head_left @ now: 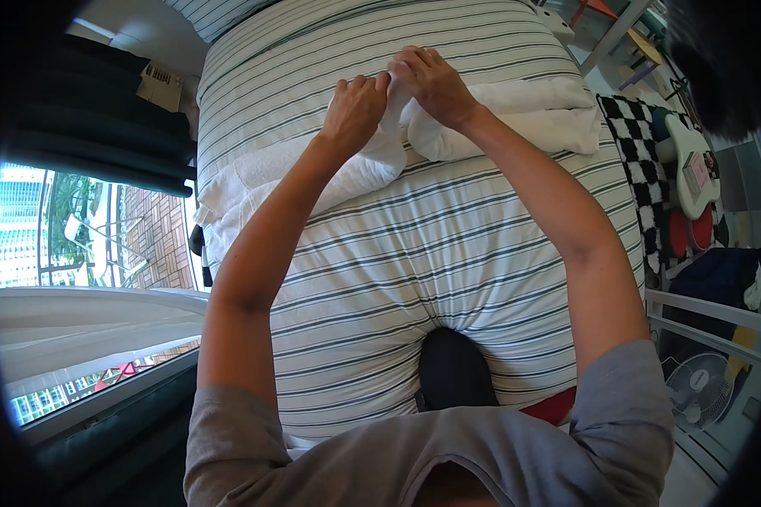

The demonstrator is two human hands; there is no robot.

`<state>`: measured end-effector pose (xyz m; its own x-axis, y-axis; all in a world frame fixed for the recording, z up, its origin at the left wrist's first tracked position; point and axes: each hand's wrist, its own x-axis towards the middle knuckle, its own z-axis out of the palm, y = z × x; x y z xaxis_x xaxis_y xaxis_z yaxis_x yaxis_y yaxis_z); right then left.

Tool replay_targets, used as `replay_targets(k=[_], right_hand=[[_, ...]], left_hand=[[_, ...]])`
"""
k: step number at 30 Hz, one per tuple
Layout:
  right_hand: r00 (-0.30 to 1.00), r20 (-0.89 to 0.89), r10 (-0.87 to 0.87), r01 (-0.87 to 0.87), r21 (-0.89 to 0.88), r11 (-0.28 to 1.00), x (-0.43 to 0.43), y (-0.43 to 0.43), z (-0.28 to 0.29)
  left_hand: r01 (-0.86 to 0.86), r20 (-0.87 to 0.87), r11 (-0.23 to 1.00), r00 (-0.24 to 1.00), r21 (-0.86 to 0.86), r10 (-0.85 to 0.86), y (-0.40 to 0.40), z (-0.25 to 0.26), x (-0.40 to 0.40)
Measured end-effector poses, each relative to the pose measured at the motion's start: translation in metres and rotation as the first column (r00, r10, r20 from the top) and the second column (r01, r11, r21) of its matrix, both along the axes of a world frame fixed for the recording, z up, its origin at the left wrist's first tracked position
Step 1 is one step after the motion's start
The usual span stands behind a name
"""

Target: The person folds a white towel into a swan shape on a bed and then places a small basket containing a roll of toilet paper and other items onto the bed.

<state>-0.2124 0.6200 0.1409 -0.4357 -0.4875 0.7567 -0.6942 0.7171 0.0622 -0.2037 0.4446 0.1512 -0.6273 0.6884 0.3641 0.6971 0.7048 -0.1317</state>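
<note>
A white terry towel (368, 168) lies bunched in a long band across the striped bedding (431, 241). Whether it is one piece or two, I cannot tell. Near the band's middle, a narrow part of the cloth rises between my hands. My left hand (357, 109) grips this raised part with curled fingers, the back of the hand facing up. Close beside it, slightly farther out, my right hand (436, 85) grips the same part, its fingertips hidden. To the right the towel lies in thick folds; on the left it spreads to the bed's edge under my forearm.
My dark-clad knee (456, 367) presses into the bed. A window with sheer curtain (95, 317) and dark curtain (95, 120) borders the left. On the right are a checkered rug (637, 165), a white side table (688, 165), a metal rail (710, 304) and a fan (699, 391).
</note>
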Motion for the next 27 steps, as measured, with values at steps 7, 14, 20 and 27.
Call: replay_targets(k=[7,14,20,27], right_hand=[[0.976,0.016,-0.216,0.217,-0.055,0.975,0.020,-0.003,0.004],[0.974,0.228,-0.016,0.182,-0.732,0.657,0.055,-0.019,-0.019],[0.707,0.377,0.598,0.204,-0.918,0.339,0.065,-0.042,-0.058],[0.303,0.315,0.899,0.292,-0.929,0.227,0.018,-0.043,-0.041]], left_hand=[[-0.232,0.354,0.966,0.918,0.113,0.179,0.008,0.013,0.005],[-0.255,0.496,0.917,0.865,0.306,0.075,-0.008,0.003,-0.011],[-0.156,0.479,0.954,0.878,0.255,0.016,0.010,0.009,-0.015],[-0.134,0.461,0.927,0.886,0.351,-0.046,-0.008,0.017,-0.015]])
